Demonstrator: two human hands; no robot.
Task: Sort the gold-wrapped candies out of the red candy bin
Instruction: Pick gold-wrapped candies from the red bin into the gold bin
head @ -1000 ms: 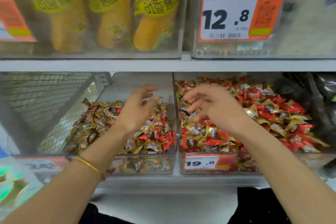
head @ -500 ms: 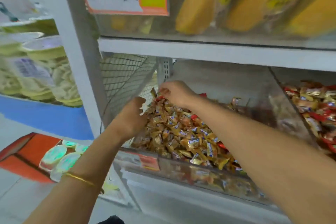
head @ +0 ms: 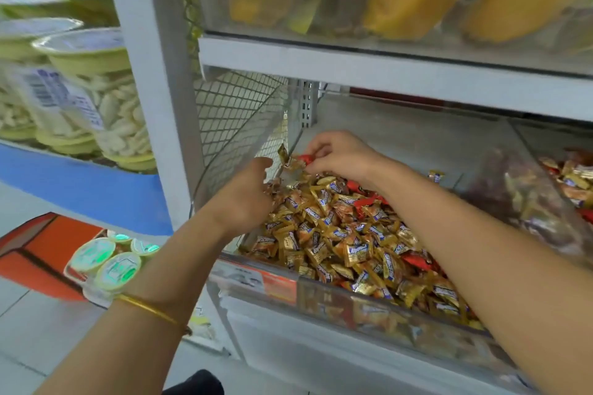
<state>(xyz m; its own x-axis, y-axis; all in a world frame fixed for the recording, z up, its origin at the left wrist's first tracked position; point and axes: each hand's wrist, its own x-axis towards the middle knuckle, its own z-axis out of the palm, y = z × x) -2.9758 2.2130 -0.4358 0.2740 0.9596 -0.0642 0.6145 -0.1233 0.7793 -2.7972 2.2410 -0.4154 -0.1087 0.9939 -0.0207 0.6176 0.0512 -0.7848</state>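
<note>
Two clear bins sit side by side on the lower shelf (head: 385, 77) of a shop rack. The view has swung left since a sec ago, so the gold bin (head: 353, 301) now fills the middle and the red candy bin (head: 529, 196) is only a sliver at the far R edge, still mixed red and gold. Tubs (head: 106, 112) of pale snacks stand on the next rack over.

The pile of gold candies (head: 337, 228) nearly fills the gold bin, w/ a few red ones scattered in it. Both hands are now over this bin; the R one was over the red bin 1 s back.

L hand (head: 247, 199), bracelet (head: 150, 309) on the wrist, dips into the pile's back-left corner. Its fingers are hidden, so can't tell if it holds anything.

R hand (head: 340, 155) is just beside it, thumb and fingertips pinching a red candy (head: 305, 158) clear of the pile.

Prob. means the sort runs both ways: this stray likely goes back to the red bin, where plenty of gold is left.
</note>
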